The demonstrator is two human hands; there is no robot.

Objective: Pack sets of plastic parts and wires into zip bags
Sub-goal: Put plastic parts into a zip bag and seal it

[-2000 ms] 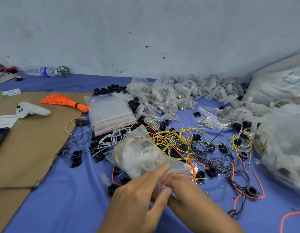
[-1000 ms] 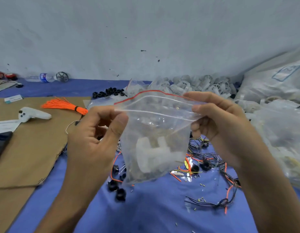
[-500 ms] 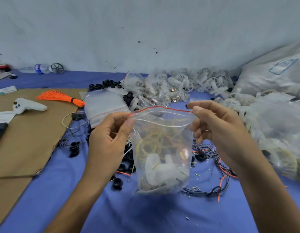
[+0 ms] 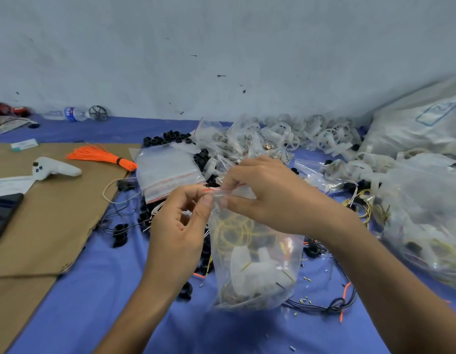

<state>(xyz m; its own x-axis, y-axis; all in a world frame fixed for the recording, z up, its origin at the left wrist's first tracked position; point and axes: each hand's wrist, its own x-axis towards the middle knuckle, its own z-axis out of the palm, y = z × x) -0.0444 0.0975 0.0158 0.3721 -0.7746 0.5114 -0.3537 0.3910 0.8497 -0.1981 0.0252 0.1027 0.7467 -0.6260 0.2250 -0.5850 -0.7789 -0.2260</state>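
Observation:
A clear zip bag (image 4: 255, 264) with a red strip along its top hangs upright over the blue cloth. Inside it I see a coil of yellow wire, white plastic parts and small dark pieces at the bottom. My left hand (image 4: 181, 226) pinches the left end of the zip strip between thumb and forefinger. My right hand (image 4: 267, 195) pinches the strip right beside it, fingers and thumb pressed together on the seal. The two hands nearly touch at the bag's top left corner.
A stack of empty zip bags (image 4: 168, 169) lies behind my hands. Loose wires and black parts (image 4: 122, 228) litter the cloth. White plastic wheels (image 4: 311, 134) and filled bags (image 4: 426, 213) pile up at right. Brown cardboard (image 4: 43, 221) with an orange wire bundle (image 4: 102, 157) lies at left.
The bag was held wide by both top corners. My right hand has since slid left along the zip strip until it meets my left hand, and the bag has dropped lower.

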